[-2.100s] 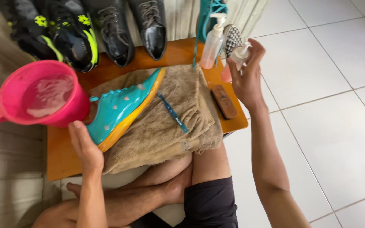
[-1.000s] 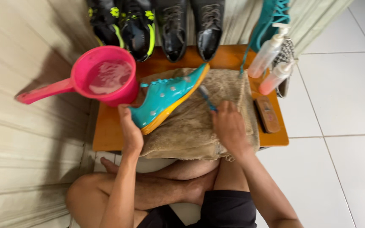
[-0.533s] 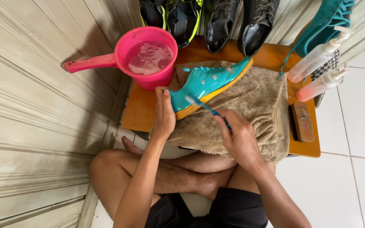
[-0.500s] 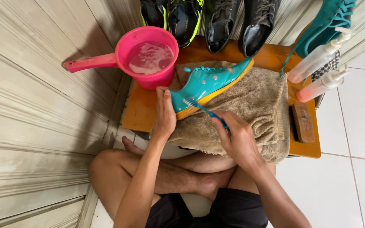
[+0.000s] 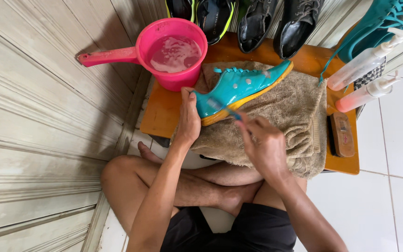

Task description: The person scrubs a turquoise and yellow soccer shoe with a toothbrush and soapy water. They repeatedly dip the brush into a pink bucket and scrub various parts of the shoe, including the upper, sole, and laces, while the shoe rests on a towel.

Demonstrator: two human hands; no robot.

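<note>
Head view: half a second back the right hand (image 5: 264,144) held the slim blue toothbrush (image 5: 229,111) above the heel; now its bristles lie on the glossy teal shoe with an orange sole (image 5: 241,88), so scrubbing is under way. The low orange wooden bench (image 5: 164,112) carries a nubby tan towel (image 5: 281,116) mid-top, shoe on it. The pink plastic dipper of sudsy water (image 5: 173,51) sits at the far left corner. Left hand (image 5: 188,119) clasps the heel; right fingers pinch the brush handle.
</note>
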